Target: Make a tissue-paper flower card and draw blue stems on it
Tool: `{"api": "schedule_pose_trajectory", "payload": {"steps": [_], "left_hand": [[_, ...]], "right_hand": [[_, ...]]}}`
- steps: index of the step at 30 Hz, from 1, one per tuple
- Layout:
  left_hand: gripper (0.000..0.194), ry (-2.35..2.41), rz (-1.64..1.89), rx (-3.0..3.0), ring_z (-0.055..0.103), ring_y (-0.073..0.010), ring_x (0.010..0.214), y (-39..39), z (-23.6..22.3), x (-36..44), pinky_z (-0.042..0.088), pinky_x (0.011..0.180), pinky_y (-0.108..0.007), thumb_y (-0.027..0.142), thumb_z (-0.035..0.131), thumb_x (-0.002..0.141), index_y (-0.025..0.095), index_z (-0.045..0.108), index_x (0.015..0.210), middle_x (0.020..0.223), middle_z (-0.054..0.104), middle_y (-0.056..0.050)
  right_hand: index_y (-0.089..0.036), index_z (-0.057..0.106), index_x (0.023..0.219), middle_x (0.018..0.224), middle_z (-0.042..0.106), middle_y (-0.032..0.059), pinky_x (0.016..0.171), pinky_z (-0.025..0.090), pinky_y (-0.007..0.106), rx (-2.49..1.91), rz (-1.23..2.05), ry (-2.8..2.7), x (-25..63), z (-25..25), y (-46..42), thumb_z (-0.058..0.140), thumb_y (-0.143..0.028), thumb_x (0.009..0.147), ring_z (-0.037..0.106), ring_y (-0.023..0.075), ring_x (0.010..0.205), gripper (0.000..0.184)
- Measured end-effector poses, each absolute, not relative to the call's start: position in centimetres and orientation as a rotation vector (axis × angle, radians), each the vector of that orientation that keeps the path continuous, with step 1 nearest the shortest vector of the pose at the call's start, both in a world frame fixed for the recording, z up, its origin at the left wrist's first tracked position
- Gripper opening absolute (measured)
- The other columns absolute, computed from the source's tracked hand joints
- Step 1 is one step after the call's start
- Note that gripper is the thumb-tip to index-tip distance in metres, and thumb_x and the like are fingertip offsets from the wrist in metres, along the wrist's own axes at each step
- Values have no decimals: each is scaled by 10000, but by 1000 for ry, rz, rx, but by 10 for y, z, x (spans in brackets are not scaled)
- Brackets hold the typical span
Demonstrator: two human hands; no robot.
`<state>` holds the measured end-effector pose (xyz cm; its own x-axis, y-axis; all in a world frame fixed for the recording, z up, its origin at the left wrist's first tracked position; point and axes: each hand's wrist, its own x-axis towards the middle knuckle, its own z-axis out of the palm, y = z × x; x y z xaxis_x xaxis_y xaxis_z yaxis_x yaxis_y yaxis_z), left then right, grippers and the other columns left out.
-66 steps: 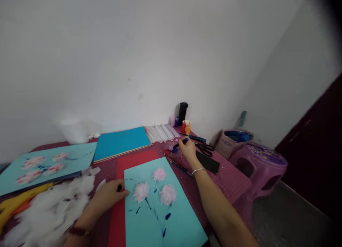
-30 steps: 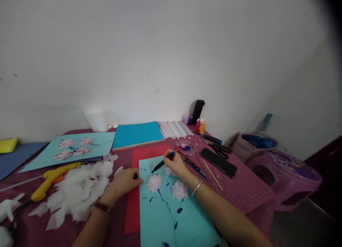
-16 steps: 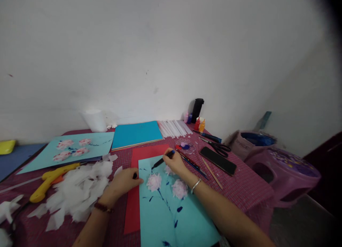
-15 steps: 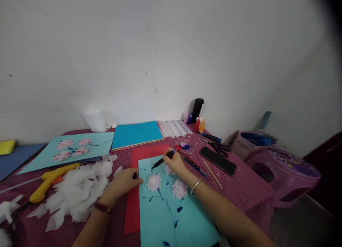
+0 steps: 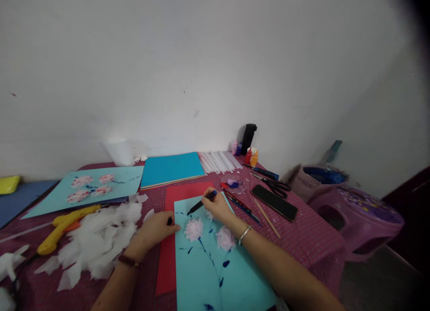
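In my right hand [image 5: 215, 204] is a dark marker [image 5: 198, 207] with a blue end, pinched near its back. Its tip meets the upper left of a light blue sheet [image 5: 195, 279], just above a pale pink paper flower [image 5: 194, 229]. Small dark strokes, blue stems and leaves and more pink flowers are on the sheet; my right hand partly covers one flower. At the sheet's left edge rests my left hand [image 5: 157, 230], its fingers closed round a black marker cap [image 5: 169, 221]. Under the sheet lies a red sheet [image 5: 166, 266].
Left of me are white tissue scraps [image 5: 104, 239], a yellow glue gun [image 5: 63, 223] and a second flower picture [image 5: 124, 174]. On the right lie brushes [image 5: 242, 205], a phone [image 5: 274, 202], scissors [image 5: 277, 187] and a wooden stick [image 5: 268, 219]. Blue sheets [image 5: 173, 168] and glue sticks [image 5: 220, 161] lie behind.
My right hand and the marker have shifted slightly left, the tip moving toward the sheet's left edge. My left hand stays in place.
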<state>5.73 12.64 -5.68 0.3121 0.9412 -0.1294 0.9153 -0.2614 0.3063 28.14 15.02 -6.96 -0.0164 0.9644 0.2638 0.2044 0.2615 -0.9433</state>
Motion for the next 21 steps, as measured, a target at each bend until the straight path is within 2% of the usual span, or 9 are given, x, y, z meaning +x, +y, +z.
{"api": "schedule_pose_trajectory", "payload": {"steps": [21], "left_hand": [[263,1663,128,2276,570,-193,668,126,-58,57,270,601,-296,459,516,743,205,534,677,693,632,-14]], "right_hand": [[-207,503,674,510,436,-67,475,331,227,-1085,937,-1489,274,-67,148,539,-270,714,408,112,481,83]]}}
